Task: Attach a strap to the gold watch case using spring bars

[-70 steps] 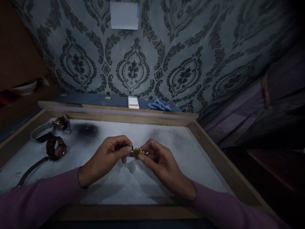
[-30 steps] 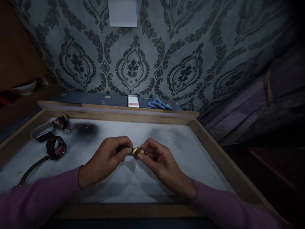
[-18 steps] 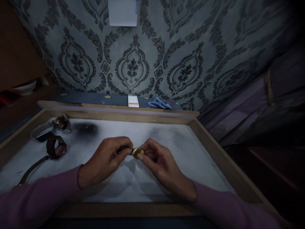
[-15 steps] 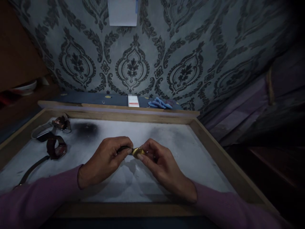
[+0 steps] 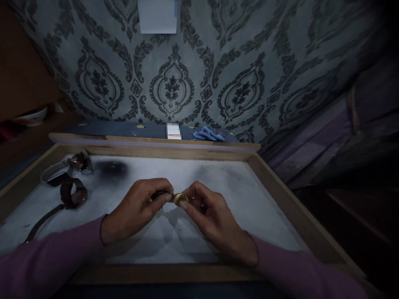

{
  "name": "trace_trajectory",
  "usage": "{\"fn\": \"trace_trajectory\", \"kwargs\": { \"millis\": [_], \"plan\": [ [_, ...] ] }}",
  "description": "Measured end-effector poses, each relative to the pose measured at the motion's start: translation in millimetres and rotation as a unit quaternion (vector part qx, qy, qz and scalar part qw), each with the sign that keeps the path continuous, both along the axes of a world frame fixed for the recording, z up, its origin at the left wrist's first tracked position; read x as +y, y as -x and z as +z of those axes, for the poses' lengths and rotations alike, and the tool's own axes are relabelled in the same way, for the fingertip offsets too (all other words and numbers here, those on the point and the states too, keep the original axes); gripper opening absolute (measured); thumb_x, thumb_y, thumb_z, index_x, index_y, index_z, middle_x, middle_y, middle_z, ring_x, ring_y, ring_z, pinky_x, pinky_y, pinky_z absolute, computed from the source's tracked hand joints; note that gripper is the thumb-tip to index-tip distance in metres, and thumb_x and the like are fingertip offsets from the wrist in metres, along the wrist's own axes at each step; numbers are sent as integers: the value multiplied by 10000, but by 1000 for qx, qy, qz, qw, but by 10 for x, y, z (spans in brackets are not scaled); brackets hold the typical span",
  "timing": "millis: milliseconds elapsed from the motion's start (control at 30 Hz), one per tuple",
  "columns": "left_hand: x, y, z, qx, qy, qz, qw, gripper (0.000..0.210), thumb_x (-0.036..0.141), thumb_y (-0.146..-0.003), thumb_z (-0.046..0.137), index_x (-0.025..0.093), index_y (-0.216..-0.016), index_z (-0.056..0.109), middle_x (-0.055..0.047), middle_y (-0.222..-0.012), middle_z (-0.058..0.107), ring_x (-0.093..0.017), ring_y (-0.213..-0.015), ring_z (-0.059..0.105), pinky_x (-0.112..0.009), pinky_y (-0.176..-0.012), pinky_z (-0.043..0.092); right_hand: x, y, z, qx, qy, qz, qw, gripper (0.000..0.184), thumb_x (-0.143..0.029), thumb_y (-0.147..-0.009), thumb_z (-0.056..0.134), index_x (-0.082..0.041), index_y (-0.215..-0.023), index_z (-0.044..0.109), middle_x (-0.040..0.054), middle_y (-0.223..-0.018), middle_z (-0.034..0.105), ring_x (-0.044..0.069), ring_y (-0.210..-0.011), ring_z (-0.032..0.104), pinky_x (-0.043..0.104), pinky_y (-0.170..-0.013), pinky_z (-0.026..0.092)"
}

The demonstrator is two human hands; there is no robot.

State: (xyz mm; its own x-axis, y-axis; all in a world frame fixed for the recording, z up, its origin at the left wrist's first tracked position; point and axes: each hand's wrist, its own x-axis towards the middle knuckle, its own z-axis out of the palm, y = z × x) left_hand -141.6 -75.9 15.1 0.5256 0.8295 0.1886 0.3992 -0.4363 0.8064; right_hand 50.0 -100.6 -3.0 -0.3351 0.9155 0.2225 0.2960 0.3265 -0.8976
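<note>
Over the middle of the white-bottomed tray (image 5: 146, 253), a gold-coloured watch (image 5: 180, 198) is held up between both hands. My left hand (image 5: 140, 203) is closed, with thumb and fingers pinching the dark strap beside the case. The gold case lies between the thumb and fingers of my right hand (image 5: 215, 216), which hide part of it. At the tray's left lie a watch with a dark brown strap curled into a loop (image 5: 73, 193), a copper-toned watch (image 5: 80, 161) and a long dark strap (image 5: 43, 222).
The tray's raised wooden rim (image 5: 156, 151) surrounds the work surface. Behind it, a crumpled blue cloth (image 5: 208, 133) and a small white box (image 5: 173, 131) rest on a dark blue surface. Patterned wallpaper (image 5: 171, 87) rises behind. A purple curtain (image 5: 324, 137) hangs at the right.
The gold case has tilted slightly in my fingers. Both hands keep their grip and almost the same place; the view has shifted a little.
</note>
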Motion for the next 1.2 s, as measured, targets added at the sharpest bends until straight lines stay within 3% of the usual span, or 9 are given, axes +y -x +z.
{"fn": "trace_trajectory", "kwargs": {
  "millis": [333,767,1200],
  "plan": [
    [5,-5,-3,-7,31,-5,999,174,177,-879,490,148,-742,593,36,-639,510,-97,-599,450,-214,-545,322,59,26,-10,106,108,1,989,203,-334,-855,637,-176,-773,540,-18,-697,526,111,-613,452,243,-542,350],
    [35,-26,-84,-53,118,-3,992,166,242,-850,512,145,-748,600,23,-629,517,-102,-562,462,-219,-532,361,70,50,-8,115,127,-5,985,289,-426,-829,651,-189,-739,513,-27,-679,496,117,-610,425,249,-550,337],
    [103,-19,-231,-63,171,-24,983,136,229,-814,521,149,-729,592,48,-559,497,-89,-501,473,-212,-507,359,119,64,-146,145,207,-9,968,362,-456,-712,754,-179,-719,521,-29,-635,556,108,-583,472,249,-556,340]
  ]
}}
